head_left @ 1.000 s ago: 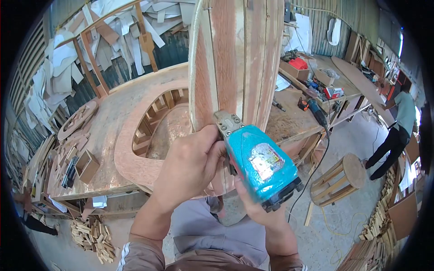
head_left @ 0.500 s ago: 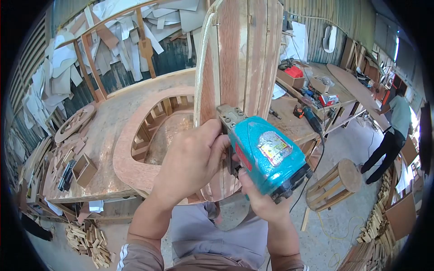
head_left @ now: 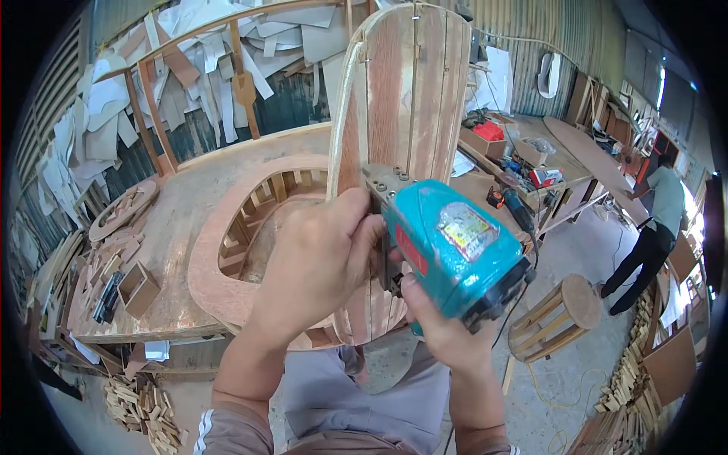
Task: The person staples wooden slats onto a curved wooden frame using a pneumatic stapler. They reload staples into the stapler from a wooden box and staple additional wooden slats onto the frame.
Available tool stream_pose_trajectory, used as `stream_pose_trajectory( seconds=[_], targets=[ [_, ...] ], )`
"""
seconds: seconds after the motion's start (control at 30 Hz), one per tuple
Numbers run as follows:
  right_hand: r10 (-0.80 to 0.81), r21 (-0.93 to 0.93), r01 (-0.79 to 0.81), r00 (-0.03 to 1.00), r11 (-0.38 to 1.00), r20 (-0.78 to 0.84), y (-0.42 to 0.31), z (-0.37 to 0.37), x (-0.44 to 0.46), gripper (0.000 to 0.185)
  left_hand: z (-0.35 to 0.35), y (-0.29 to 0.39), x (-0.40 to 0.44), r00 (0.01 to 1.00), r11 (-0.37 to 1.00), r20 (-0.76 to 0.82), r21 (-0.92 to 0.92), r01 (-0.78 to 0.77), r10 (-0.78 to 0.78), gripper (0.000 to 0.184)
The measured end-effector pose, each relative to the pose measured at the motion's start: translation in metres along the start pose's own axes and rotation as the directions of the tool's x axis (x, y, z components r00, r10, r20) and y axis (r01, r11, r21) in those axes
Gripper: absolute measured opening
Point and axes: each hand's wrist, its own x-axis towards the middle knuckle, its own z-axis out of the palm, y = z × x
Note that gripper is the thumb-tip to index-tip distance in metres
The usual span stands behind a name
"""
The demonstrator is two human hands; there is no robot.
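A teal nail gun [head_left: 447,243] with a metal nose is held level in front of me. My right hand [head_left: 447,330] is wrapped around its handle from below. My left hand [head_left: 311,254] is closed, thumb and fingers at the gun's metal nose; its fingertips are partly hidden. The nose lies against a tall rounded wooden panel [head_left: 390,98] of striped reddish boards, which stands upright on end. Where the nose meets the wood is partly covered by my left hand. Behind the panel, an oval wooden frame [head_left: 208,265] with short slats lies on the workbench [head_left: 171,250].
A small open wooden box [head_left: 139,290] sits at the bench's left edge. At right, a second bench holds a teal power tool [head_left: 519,210] and a red item [head_left: 489,130]. A slatted round stool [head_left: 557,318] stands on the floor. Another person [head_left: 663,220] works at far right.
My view has shifted slightly, so the panel's rounded top now shows. The nail gun's body has swung a little right and up. Both hands keep their hold.
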Motion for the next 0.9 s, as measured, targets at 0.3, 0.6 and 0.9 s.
stream_pose_trajectory(
  seconds=[0.3,0.6,0.9],
  targets=[
    [0.137,0.255,-0.102,0.983,0.962,-0.125,-0.012,0.002,0.007,0.02,-0.001,0.003,0.006,0.999,0.998,-0.032,-0.054,-0.027,0.025,0.015],
    [-0.004,0.24,0.027,0.996,0.97,-0.095,-0.021,-0.004,0.028,0.036,-0.008,0.002,0.02,0.999,0.995,-0.044,-0.096,0.003,-0.007,0.017],
    [0.098,0.309,-0.064,0.99,0.949,-0.098,-0.04,-0.012,0.038,0.023,-0.012,0.009,0.034,0.989,0.993,-0.127,-0.086,-0.084,0.072,0.019]
  ],
)
